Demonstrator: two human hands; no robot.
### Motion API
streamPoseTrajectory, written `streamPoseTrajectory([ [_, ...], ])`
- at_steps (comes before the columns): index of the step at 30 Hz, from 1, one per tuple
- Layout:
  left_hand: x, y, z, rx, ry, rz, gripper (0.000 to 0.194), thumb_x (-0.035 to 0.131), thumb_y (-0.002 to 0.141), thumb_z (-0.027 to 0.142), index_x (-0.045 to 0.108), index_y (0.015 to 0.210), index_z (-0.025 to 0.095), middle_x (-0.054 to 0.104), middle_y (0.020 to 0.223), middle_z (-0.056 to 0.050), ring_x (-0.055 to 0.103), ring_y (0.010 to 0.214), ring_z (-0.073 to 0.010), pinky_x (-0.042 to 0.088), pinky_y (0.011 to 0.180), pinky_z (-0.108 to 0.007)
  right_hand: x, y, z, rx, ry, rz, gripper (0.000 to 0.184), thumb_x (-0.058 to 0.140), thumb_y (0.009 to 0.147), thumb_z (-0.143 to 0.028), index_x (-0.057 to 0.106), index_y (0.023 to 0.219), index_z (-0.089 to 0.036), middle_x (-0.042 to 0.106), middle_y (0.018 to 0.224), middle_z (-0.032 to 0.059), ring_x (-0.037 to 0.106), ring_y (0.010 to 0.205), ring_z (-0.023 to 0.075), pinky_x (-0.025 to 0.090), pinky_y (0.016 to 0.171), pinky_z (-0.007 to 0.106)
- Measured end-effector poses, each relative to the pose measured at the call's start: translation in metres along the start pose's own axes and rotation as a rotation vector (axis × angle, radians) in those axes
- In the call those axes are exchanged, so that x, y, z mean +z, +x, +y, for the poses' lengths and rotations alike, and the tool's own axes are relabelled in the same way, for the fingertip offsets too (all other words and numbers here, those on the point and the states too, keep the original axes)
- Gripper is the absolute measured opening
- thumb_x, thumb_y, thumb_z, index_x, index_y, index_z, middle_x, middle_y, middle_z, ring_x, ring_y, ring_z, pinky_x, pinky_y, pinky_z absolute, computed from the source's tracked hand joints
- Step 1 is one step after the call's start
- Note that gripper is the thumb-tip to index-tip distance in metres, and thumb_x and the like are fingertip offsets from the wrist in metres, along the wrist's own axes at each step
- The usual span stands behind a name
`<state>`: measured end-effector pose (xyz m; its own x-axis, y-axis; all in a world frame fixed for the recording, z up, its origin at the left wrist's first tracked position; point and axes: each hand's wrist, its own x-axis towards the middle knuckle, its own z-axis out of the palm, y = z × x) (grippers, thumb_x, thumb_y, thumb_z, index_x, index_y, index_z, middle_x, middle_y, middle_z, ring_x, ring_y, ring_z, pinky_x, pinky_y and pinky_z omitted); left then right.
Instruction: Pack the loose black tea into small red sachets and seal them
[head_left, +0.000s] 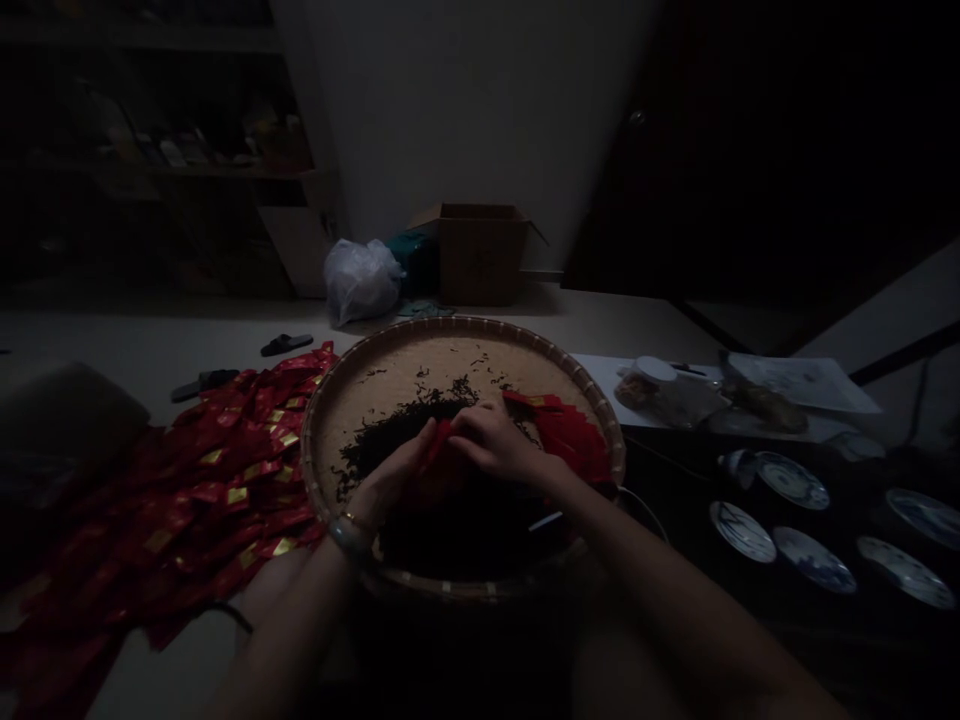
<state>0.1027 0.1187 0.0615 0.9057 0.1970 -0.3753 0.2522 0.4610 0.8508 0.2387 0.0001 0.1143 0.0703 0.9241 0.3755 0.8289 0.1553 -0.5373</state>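
Both hands are over a round woven bamboo tray strewn with dark dried leaves that look like tea. Between them is a red packet, partly covered by the fingers. My left hand, with a bangle at its wrist, is closed along the packet's left side. My right hand pinches its upper right edge with bent fingers. A stack of red packets lies inside the tray at the right. Deep shadow hides the near part of the tray, where a thin pale strip shows.
Many red and gold packets are heaped on the floor to the left, near dark slippers. A cardboard box and white plastic bag stand by the wall. Patterned plates and a lidded jar are at the right.
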Motion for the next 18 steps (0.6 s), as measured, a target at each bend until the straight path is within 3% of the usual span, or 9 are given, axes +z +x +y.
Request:
streamPoseTrajectory([
  [4,0.004,0.012,-0.009,-0.068,-0.149,-0.005,0.057,0.048,0.077,0.069,0.064,0.083,0.014,0.049,0.05,0.001,0.046,0.042,-0.0099,0.038,0.043,-0.023,0.001,0.001,0.003,0.081,-0.021,-0.025,0.016,0.069,0.08,-0.029,0.061,0.072,-0.017,0.066,0.083,0.0041,0.057,0.086,0.0187,0.036,0.086,0.035],
  [7,0.005,0.011,-0.013,0.032,-0.139,0.034,0.05,0.056,0.077,0.061,0.063,0.089,0.014,0.06,0.066,-0.003,0.055,0.055,-0.0122,0.046,0.054,-0.025,0.001,0.001,0.006,0.056,-0.03,-0.053,0.015,0.063,0.084,-0.024,0.063,0.07,-0.017,0.067,0.088,0.0054,0.057,0.089,0.019,0.038,0.082,0.033],
  [9,0.005,0.007,-0.012,0.083,-0.085,0.044,0.046,0.057,0.079,0.056,0.063,0.096,0.014,0.066,0.082,-0.007,0.06,0.066,-0.0152,0.049,0.062,-0.029,-0.001,0.0,0.005,0.052,-0.076,0.004,0.012,0.061,0.084,-0.021,0.063,0.073,-0.017,0.068,0.088,0.0059,0.055,0.089,0.0198,0.038,0.083,0.034],
  [12,0.005,0.003,-0.009,0.042,-0.04,0.034,0.052,0.052,0.08,0.061,0.064,0.103,0.016,0.067,0.091,-0.009,0.061,0.07,-0.0178,0.05,0.062,-0.032,-0.003,0.0,0.002,0.1,-0.151,0.096,0.014,0.062,0.084,-0.023,0.061,0.071,-0.017,0.065,0.083,0.0067,0.052,0.088,0.021,0.038,0.082,0.033],
  [16,0.006,0.008,-0.011,0.063,-0.009,0.105,0.064,0.05,0.075,0.07,0.065,0.099,0.013,0.065,0.075,-0.006,0.057,0.057,-0.0138,0.044,0.051,-0.024,-0.004,0.0,-0.002,0.191,-0.159,0.05,0.017,0.054,0.09,-0.025,0.057,0.074,-0.019,0.058,0.073,0.002,0.052,0.075,0.0173,0.038,0.079,0.031],
  [18,0.006,0.01,-0.014,0.101,0.009,0.081,0.067,0.051,0.073,0.071,0.065,0.097,0.01,0.064,0.069,-0.006,0.055,0.054,-0.0132,0.041,0.049,-0.023,-0.003,0.002,-0.001,0.204,-0.14,0.002,0.017,0.051,0.091,-0.025,0.055,0.075,-0.019,0.056,0.072,0.0008,0.052,0.074,0.0167,0.037,0.08,0.03],
])
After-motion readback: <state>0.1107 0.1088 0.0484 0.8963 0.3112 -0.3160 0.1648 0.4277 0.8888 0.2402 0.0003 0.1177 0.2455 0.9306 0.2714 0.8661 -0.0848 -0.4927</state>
